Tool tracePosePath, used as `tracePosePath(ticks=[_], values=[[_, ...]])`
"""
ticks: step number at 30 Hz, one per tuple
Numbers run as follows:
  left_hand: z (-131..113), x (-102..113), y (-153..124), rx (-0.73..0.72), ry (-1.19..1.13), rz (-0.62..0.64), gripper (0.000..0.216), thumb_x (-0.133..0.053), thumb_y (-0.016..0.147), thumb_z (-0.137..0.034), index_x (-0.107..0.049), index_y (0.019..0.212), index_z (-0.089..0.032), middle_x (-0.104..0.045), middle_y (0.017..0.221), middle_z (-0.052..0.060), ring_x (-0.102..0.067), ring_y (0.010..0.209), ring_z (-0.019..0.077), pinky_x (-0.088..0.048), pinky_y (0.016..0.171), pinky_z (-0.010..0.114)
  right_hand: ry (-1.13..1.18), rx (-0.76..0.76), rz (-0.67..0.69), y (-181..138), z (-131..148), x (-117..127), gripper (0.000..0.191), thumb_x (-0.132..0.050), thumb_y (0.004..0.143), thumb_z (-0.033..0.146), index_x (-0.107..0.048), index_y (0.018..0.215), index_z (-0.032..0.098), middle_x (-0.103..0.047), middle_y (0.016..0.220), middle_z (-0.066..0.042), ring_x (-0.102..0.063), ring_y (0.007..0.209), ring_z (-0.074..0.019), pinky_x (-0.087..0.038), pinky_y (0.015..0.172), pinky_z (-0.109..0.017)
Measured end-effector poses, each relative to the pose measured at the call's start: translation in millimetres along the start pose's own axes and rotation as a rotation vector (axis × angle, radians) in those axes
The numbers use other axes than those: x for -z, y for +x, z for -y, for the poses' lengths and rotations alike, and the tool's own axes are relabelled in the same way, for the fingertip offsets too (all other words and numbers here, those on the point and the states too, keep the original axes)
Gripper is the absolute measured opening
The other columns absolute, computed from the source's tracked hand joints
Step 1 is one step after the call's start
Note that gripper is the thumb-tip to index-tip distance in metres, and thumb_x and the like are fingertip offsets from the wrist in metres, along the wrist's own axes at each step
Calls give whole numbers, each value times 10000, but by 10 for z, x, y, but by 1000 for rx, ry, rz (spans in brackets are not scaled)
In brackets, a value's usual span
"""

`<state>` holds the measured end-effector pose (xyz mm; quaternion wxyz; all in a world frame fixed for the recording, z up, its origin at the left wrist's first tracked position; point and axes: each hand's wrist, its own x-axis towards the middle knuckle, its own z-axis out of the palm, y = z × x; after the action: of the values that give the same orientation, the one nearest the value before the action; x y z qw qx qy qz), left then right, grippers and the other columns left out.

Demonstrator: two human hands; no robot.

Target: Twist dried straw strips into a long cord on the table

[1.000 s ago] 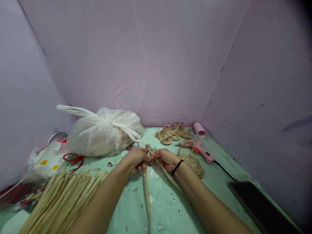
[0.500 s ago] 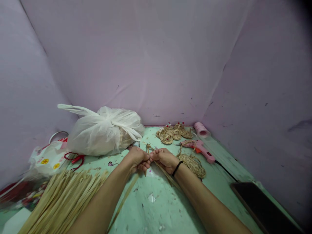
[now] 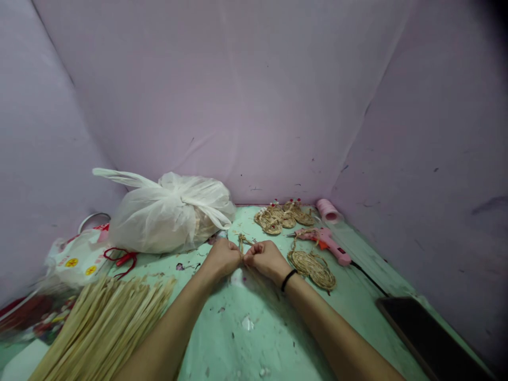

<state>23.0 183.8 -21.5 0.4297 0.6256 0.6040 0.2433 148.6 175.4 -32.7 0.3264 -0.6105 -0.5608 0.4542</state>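
Note:
My left hand [image 3: 225, 258] and my right hand [image 3: 266, 258] meet at the middle of the table, fingers closed and knuckles nearly touching. Between them they pinch a twisted straw cord [image 3: 241, 241], whose knotted, looped end shows just beyond the fingertips. Below my right hand the loose strands are smeared by motion. Just right of that hand lies an oval coil of straw cord [image 3: 311, 269]. A thick bundle of flat, dry straw strips [image 3: 107, 323] rests beside my left forearm.
A tied white plastic bag [image 3: 170, 217] stands at the back left. Small coiled straw pieces [image 3: 273, 219] with red beads sit at the back, near a pink spool [image 3: 328, 210]. A pink glue gun [image 3: 323, 241] and a dark phone-like slab [image 3: 428, 336] lie to the right.
My left hand has turned knuckles-up, and its lower fingers have curled in. The strip trailing below it has mostly gone from view. Strands under my right hand are now blurred.

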Motion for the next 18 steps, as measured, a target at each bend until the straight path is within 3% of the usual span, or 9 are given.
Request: tracePosePath(ticks=[5,9,12,15,18], values=[[-16,-31,-4,-22,37,-3,221,-464,527,-47,-371,354,-149,-246,320,-63,-207,339,34,-109,369,204,-259,-8,-55,-32,74,58,141,-520,503,83,-518,378,148,-398,324,25,-339,358,-61,-190,381,-212],[-100,-44,-70,144,-104,-19,191,-458,532,-79,-391,372,-157,-306,302,-43,-272,307,56,-166,353,202,-187,-39,42,-87,125,32,166,-500,515,93,-507,364,160,-419,308,15,-355,313,-68,-207,363,-214],[-142,2,-108,254,-181,21,188,-443,559,-133,-400,378,-157,-333,294,-24,-281,279,65,-176,333,202,-179,-10,41,-142,155,-39,136,-518,523,116,-540,395,156,-488,349,-4,-407,339,-81,-239,370,-208],[-115,82,-100,234,-244,112,144,-464,535,-158,-431,395,-143,-344,299,-25,-257,267,50,-132,315,190,-189,-9,44,-193,195,-67,104,-540,516,102,-560,426,150,-519,375,2,-418,369,-74,-255,384,-194],[-50,144,-66,199,-307,192,102,-504,494,-172,-438,421,-142,-364,320,-38,-246,264,38,-103,301,181,-114,-21,168,-215,247,9,104,-557,533,94,-560,440,139,-502,375,24,-396,367,-56,-266,382,-177]])
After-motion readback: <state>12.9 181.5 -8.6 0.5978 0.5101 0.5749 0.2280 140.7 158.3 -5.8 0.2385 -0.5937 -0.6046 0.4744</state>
